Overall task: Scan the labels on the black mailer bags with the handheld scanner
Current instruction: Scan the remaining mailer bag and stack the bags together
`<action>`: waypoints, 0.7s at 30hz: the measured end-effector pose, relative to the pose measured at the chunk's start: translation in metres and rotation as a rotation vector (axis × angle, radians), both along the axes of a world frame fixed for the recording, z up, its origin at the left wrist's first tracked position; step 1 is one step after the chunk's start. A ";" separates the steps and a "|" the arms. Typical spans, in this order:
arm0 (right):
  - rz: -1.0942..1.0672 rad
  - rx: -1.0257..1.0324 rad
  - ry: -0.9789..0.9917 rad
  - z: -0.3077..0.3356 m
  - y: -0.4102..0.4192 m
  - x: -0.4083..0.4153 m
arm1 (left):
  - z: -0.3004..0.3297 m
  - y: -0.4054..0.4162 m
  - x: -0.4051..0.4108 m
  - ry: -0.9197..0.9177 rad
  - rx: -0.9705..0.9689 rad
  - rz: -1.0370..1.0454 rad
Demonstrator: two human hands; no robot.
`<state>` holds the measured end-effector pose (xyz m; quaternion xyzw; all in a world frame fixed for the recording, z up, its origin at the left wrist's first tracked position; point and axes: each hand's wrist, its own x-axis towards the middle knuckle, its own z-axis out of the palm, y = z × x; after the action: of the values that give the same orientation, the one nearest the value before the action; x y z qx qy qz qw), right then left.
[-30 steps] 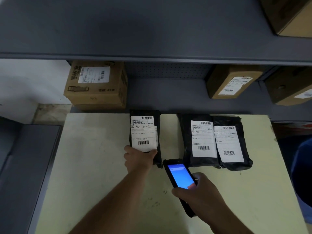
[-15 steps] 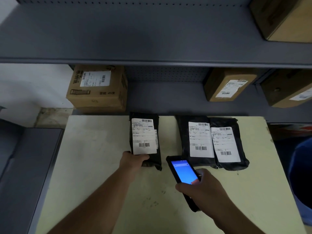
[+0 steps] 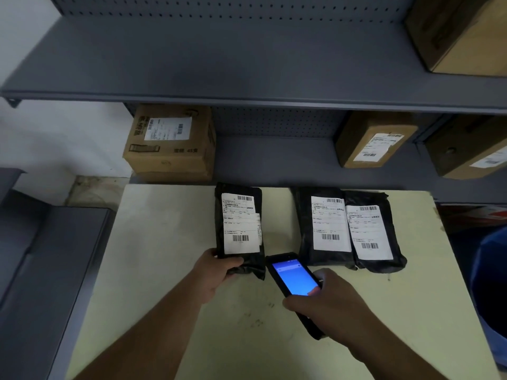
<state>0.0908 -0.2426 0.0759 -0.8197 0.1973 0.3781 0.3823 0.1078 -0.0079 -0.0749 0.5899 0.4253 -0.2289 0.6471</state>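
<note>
Three black mailer bags with white barcode labels lie on a pale yellow table (image 3: 153,283). My left hand (image 3: 216,272) grips the near bottom corner of the left bag (image 3: 238,223). The middle bag (image 3: 321,226) and the right bag (image 3: 373,231) lie side by side, slightly overlapping. My right hand (image 3: 329,303) holds the black handheld scanner (image 3: 293,278), its blue screen lit and its top end between the left and middle bags, close to their near edges.
Grey metal shelving (image 3: 247,97) overhangs the table's far edge. Cardboard boxes stand on the lower shelf: one at left (image 3: 170,149), one at right (image 3: 373,141), another at far right (image 3: 472,149). A grey surface (image 3: 41,270) lies to the left, a blue object (image 3: 491,283) to the right.
My left hand has slid from on the label down to the left bag's bottom corner. The scanner has shifted slightly right and nearer the middle bag. The view has tilted upward a little.
</note>
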 end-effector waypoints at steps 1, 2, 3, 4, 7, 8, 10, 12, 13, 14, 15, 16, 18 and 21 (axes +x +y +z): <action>0.008 -0.001 -0.004 0.001 0.001 -0.001 | 0.001 0.001 -0.002 -0.013 -0.008 0.004; 0.017 -0.003 -0.010 0.003 0.002 -0.001 | 0.002 0.002 -0.004 -0.025 -0.015 0.005; 0.028 -0.007 -0.015 0.004 0.003 -0.001 | 0.003 0.004 -0.005 -0.036 -0.017 0.002; 0.039 -0.011 -0.020 0.005 0.004 -0.001 | 0.004 0.005 -0.007 -0.049 -0.014 -0.006; 0.060 -0.027 -0.027 0.008 0.008 0.000 | 0.006 0.009 -0.009 -0.076 -0.006 -0.019; 0.069 -0.031 -0.030 0.009 0.009 0.000 | 0.007 0.011 -0.009 -0.087 -0.005 -0.025; 0.087 -0.032 -0.033 0.011 0.012 0.002 | 0.008 0.013 -0.010 -0.110 -0.009 -0.039; 0.101 -0.028 -0.029 0.013 0.015 0.003 | 0.011 0.015 -0.011 -0.129 -0.012 -0.041; 0.104 -0.024 -0.027 0.014 0.016 0.003 | 0.012 0.015 -0.011 -0.144 -0.017 -0.042; 0.106 -0.019 -0.027 0.015 0.018 0.003 | 0.013 0.016 -0.012 -0.157 -0.021 -0.040; 0.105 -0.012 -0.028 0.015 0.019 0.003 | 0.014 0.016 -0.012 -0.171 -0.024 -0.035; 0.105 -0.006 -0.029 0.016 0.020 0.003 | 0.013 0.016 -0.012 -0.182 -0.024 -0.031; 0.102 0.006 -0.028 0.017 0.023 0.002 | 0.013 0.017 -0.013 -0.196 -0.022 -0.025; 0.111 0.013 -0.021 0.016 0.028 0.001 | 0.014 0.017 -0.013 -0.218 -0.015 -0.016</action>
<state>0.0919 -0.2151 0.0916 -0.8308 0.1450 0.3913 0.3682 0.0947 0.0088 -0.0606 0.6098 0.3459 -0.1718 0.6921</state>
